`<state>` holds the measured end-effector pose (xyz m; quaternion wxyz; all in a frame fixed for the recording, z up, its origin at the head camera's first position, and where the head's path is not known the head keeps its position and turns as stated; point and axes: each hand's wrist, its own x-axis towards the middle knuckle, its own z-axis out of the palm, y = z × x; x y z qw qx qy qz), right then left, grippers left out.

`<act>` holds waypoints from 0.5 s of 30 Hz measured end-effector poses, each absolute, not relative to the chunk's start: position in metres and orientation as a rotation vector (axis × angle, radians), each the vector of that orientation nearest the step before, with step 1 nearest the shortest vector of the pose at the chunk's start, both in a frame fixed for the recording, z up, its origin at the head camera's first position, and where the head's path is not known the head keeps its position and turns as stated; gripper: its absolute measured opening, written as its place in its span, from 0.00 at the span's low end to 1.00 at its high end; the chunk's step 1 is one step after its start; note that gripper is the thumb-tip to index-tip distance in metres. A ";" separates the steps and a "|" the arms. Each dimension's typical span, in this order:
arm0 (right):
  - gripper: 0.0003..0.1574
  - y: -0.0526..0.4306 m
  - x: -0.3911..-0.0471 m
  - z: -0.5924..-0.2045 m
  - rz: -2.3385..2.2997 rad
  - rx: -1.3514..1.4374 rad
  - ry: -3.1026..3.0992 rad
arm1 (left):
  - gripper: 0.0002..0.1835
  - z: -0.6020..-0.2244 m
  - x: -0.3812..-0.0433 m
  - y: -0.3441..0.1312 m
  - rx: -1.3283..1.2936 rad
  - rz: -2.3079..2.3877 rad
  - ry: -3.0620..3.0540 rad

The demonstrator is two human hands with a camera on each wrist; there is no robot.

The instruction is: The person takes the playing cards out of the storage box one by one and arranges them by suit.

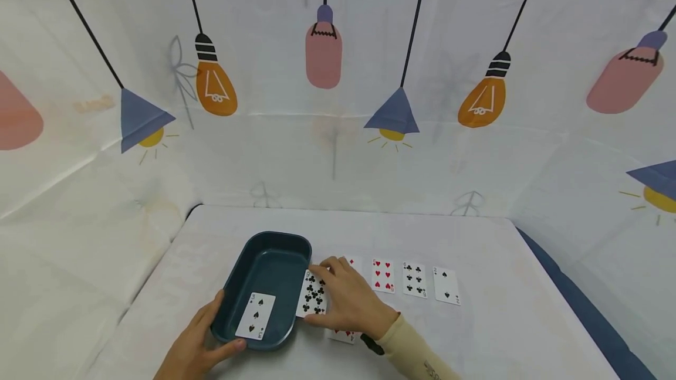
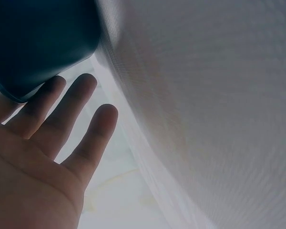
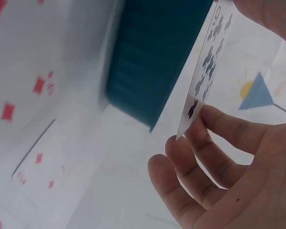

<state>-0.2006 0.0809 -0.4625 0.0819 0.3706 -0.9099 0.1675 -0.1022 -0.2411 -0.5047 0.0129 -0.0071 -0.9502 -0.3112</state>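
A dark teal tray [image 1: 224, 295] holds a three of spades [image 1: 256, 316] lying face up near its close end. My left hand [image 1: 198, 339] grips the tray's near left corner, thumb at the near rim and fingertips along the left side; in the left wrist view, some of its fingers [image 2: 69, 112] are spread and fairly straight. Over the tray's right rim, my right hand [image 1: 351, 298] pinches a nine of clubs [image 1: 313, 295] by its edges. Seen from the right wrist, that card [image 3: 207, 67] stands tilted beside the tray's outer wall [image 3: 148, 62].
Right of the tray, a row on the white table [image 1: 502, 286] has a partly hidden red-suited card [image 1: 352, 263], a six of hearts [image 1: 382, 275], a six of clubs [image 1: 414, 280] and a two of spades [image 1: 446, 285]. Another red card [image 1: 342, 336] lies partly under my right wrist.
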 end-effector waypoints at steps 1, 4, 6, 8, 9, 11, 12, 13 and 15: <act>0.55 0.085 -0.200 -0.463 0.517 1.103 -2.722 | 0.63 -0.505 -0.102 -0.241 -0.025 -0.966 -2.960; 0.55 0.096 -0.199 -0.466 0.554 1.088 -2.754 | 0.64 -0.503 -0.103 -0.241 -0.009 -0.985 -2.988; 0.55 0.104 -0.197 -0.469 0.566 1.075 -2.778 | 0.64 -0.503 -0.104 -0.241 0.016 -1.011 -3.024; 0.55 0.112 -0.196 -0.474 0.563 1.063 -2.794 | 0.64 -0.502 -0.104 -0.240 0.030 -1.027 -3.046; 0.55 0.116 -0.196 -0.477 0.558 1.058 -2.800 | 0.64 -0.503 -0.104 -0.240 0.032 -1.024 -3.047; 0.55 0.124 -0.195 -0.481 0.553 1.046 -2.806 | 0.65 -0.504 -0.104 -0.240 0.039 -1.018 -3.057; 0.55 0.128 -0.194 -0.484 0.556 1.040 -2.810 | 0.65 -0.504 -0.104 -0.241 0.040 -1.011 -3.057; 0.55 0.132 -0.194 -0.486 0.560 1.032 -2.815 | 0.65 -0.504 -0.104 -0.241 0.045 -1.005 -3.053; 0.55 0.140 -0.192 -0.489 0.565 1.012 -2.825 | 0.66 -0.503 -0.105 -0.241 0.055 -1.012 -3.061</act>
